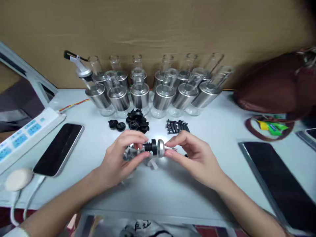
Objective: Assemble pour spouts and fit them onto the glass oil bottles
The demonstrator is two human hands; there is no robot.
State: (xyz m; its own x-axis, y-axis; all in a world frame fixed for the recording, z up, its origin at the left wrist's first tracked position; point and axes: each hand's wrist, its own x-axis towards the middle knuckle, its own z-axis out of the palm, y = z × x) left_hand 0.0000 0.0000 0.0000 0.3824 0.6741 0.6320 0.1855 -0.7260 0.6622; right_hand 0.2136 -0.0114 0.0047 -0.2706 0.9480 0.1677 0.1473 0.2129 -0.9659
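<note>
Over the front middle of the table, my left hand (124, 153) pinches a black ribbed stopper (150, 146) between thumb and fingers. Facing it, my right hand (195, 156) grips a silver pourer spout (161, 148) by its thin end. The spout's wide domed base is turned to the stopper, and the two meet or nearly meet; I cannot tell if they are joined. Beneath my hands lie more silver and clear pourer parts (153, 163), partly hidden. Beyond them are a pile of black stoppers (134, 124) and a cluster of small black flip caps (176, 126).
Two rows of glass bottles with steel bands (140, 95) stand at the back; the leftmost front one carries a pourer (84, 70). A phone (59, 149) and power strip (22, 138) lie left. To the right are a dark tablet-like slab (278, 181) and a brown bag (274, 85).
</note>
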